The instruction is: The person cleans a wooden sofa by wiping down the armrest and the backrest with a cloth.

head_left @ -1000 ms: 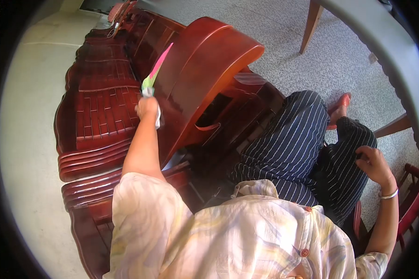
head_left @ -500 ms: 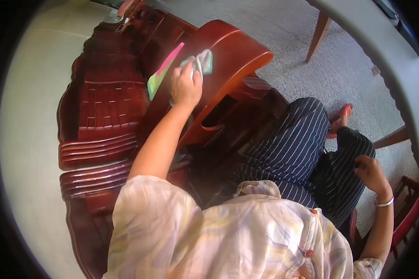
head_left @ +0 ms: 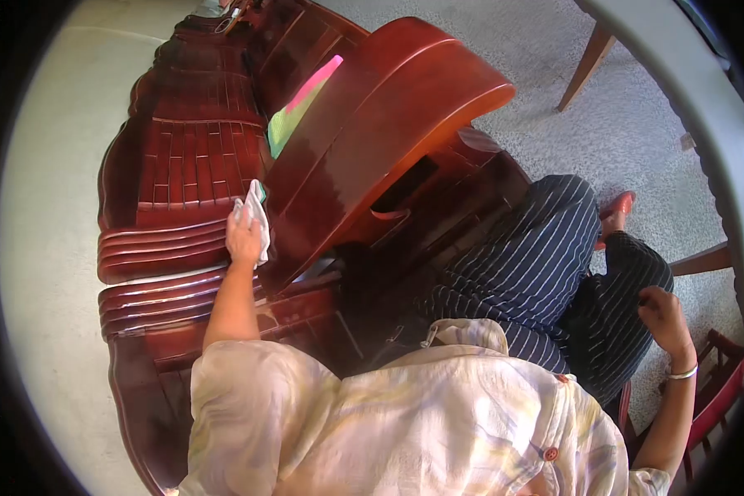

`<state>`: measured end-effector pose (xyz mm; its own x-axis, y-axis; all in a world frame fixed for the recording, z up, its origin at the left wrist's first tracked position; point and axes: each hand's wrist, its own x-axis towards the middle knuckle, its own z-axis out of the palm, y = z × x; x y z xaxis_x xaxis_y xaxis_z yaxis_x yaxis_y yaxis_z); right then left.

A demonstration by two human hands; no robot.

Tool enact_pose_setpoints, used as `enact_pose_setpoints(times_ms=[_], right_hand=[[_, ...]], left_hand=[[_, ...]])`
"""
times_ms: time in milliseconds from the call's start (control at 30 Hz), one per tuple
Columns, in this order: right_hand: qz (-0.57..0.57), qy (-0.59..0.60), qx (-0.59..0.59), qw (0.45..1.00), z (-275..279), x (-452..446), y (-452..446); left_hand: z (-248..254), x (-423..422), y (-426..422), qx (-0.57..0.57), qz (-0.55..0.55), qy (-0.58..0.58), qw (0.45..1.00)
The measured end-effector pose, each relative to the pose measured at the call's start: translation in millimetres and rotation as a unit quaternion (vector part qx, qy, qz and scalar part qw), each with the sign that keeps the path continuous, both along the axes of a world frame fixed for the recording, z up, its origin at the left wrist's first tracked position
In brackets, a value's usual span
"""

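Note:
My left hand (head_left: 242, 240) is closed on a pale cleaning cloth (head_left: 258, 217) with a green edge. Hand and cloth are at the left side of a broad, curved red-brown wooden armrest (head_left: 372, 107), next to the ridged backrest (head_left: 169, 248) of the wooden bench. Darker, damp-looking streaks show on the armrest's glossy top. A pink and yellow-green cloth (head_left: 298, 112) lies along the armrest's far left edge. On the right, my right hand (head_left: 663, 318), with a silver bangle at the wrist, hovers or rests by my knee. Its fingers are loosely bent and hold nothing visible.
My legs in striped trousers (head_left: 525, 256) are to the right of the armrest. A grey-topped table (head_left: 678, 91) with wooden legs curves along the right side. A red chair (head_left: 719, 397) stands at lower right. Speckled floor (head_left: 504, 74) lies beyond.
My left hand has moved with the cloth from the armrest's top down and left to its side by the backrest. My right hand stays by my knee. The view has shifted slightly.

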<state>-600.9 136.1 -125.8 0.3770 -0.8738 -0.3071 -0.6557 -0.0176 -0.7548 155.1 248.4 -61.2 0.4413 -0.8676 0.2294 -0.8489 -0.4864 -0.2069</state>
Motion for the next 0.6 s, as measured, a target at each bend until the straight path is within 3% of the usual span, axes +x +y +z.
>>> enact_pose_setpoints(times_ms=[67,133,200,267,300,367,600], right_hand=[[-0.018,-0.016,-0.005,1.0,-3.7,-0.4,-0.7],[-0.007,0.004,0.008,1.0,-0.7,0.6,-4.4],[0.001,0.022,0.019,1.0,3.7,1.9,-7.8],[0.006,0.043,0.039,0.998,7.3,3.5,-9.2],[0.0,0.041,0.041,0.998,5.2,2.5,-7.2],[0.016,-0.008,-0.053,0.998,-0.3,-0.3,-3.4],[0.017,0.024,0.001,1.0,11.9,5.0,-10.7]], left_hand=[[-16.0,-8.1,-2.2,0.039,0.034,-0.023,0.998],[-31.0,-7.5,-15.0,-0.01,0.057,-0.079,0.995],[-27.5,-16.5,-31.8,-0.013,0.088,-0.026,0.996],[-24.2,-33.6,-58.9,-0.026,0.219,0.041,0.974],[-20.1,-49.6,-76.2,-0.017,0.224,0.065,0.972],[-31.4,-53.7,-105.9,-0.029,0.173,0.09,0.98],[-8.4,-183.3,-214.6,-0.094,-0.02,0.128,0.987]])
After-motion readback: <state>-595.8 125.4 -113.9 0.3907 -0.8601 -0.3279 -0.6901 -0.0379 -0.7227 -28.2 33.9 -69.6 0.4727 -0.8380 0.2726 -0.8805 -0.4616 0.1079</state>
